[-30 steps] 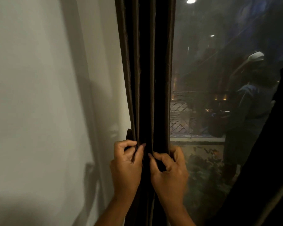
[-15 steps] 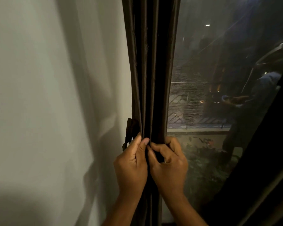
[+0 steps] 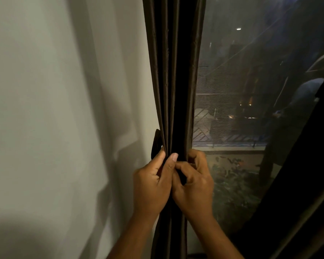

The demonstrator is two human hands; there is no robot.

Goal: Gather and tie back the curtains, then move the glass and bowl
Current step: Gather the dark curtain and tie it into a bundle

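A dark brown curtain (image 3: 173, 75) hangs gathered into a narrow bunch of folds at the window's left edge. A dark tieback strap (image 3: 156, 144) sticks out behind the bunch on its left side. My left hand (image 3: 151, 186) wraps the bunch from the left, thumb pressed on the front folds. My right hand (image 3: 194, 184) grips it from the right, its fingers curled and pinching a dark band across the front. The two hands touch at the thumbs. No glass or bowl is in view.
A pale wall (image 3: 64, 109) fills the left half. The window pane (image 3: 251, 109) on the right shows a dark balcony and reflections. A second dark curtain (image 3: 307, 184) slants across the lower right corner.
My hands have drawn closer together on the bunch and their thumbs now meet. The view has shifted so the curtain and hands sit slightly higher in the frame.
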